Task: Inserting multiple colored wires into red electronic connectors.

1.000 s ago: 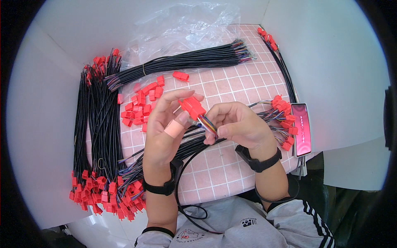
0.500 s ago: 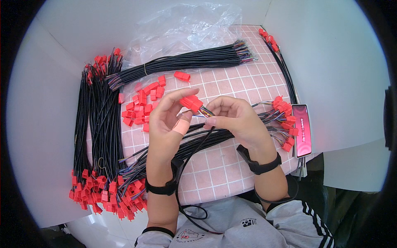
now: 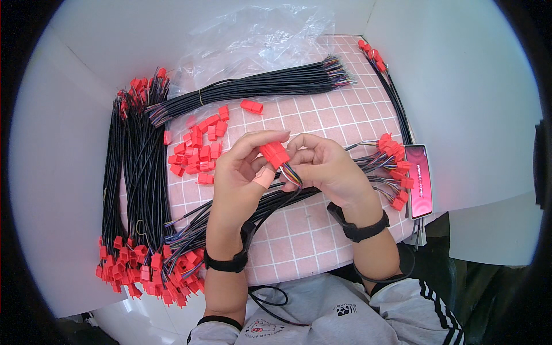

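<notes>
A red plastic connector housing (image 3: 273, 154) is held between the thumb and fingers of my left hand (image 3: 237, 175); a peach bandage wraps a digit of that hand. Thin coloured wires (image 3: 292, 175) come out of the housing's lower end and bend down toward a black cable. Beside it, my right hand (image 3: 330, 172) is closed, thumb and fingertips pinching the wires close to the housing. Below both hands lies a bundle of black cables (image 3: 282, 200). Its right ends carry red housings (image 3: 391, 148); bare coloured wire ends show at the left.
Loose red housings (image 3: 196, 138) lie left of my hands. A tied black cable bundle (image 3: 259, 85) rests behind, near a clear plastic bag (image 3: 253, 34). Finished-looking cables (image 3: 146, 167) hang over the left edge. At right are a phone (image 3: 420, 181) and more cables (image 3: 397, 100). White panels (image 3: 477, 103) enclose the table.
The housing has tilted, and its wires now curve downward. My right hand has shifted from the cable up to the wires near the housing. My left hand has moved slightly right.
</notes>
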Action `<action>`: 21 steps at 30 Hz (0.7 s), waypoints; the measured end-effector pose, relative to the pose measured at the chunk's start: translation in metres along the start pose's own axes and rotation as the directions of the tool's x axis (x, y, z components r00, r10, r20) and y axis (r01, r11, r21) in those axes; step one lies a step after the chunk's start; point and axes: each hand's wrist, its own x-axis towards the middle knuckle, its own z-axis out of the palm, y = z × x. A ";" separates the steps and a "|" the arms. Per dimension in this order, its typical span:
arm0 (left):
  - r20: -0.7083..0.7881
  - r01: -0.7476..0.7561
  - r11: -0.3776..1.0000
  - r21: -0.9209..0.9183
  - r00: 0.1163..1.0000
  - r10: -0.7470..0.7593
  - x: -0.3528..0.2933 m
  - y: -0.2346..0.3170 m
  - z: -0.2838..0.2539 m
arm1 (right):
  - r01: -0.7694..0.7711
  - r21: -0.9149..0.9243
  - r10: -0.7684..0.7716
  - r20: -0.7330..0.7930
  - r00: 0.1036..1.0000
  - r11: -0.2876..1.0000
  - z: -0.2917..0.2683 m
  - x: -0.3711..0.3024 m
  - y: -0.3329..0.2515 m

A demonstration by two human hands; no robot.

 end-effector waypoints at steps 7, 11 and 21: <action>-0.016 0.098 0.995 0.034 0.995 -0.098 0.000 0.005 -0.002 | 0.052 -0.189 -0.076 -0.119 0.990 0.981 0.001 -0.003 -0.004; 0.009 0.092 0.995 0.028 0.996 -0.092 0.001 0.004 -0.001 | 0.062 -0.214 -0.108 -0.212 0.971 0.975 -0.001 -0.004 -0.003; -0.019 0.034 0.995 0.091 0.999 -0.032 0.001 0.002 -0.008 | 0.156 -0.300 -0.225 -0.208 0.952 0.941 -0.002 -0.005 -0.007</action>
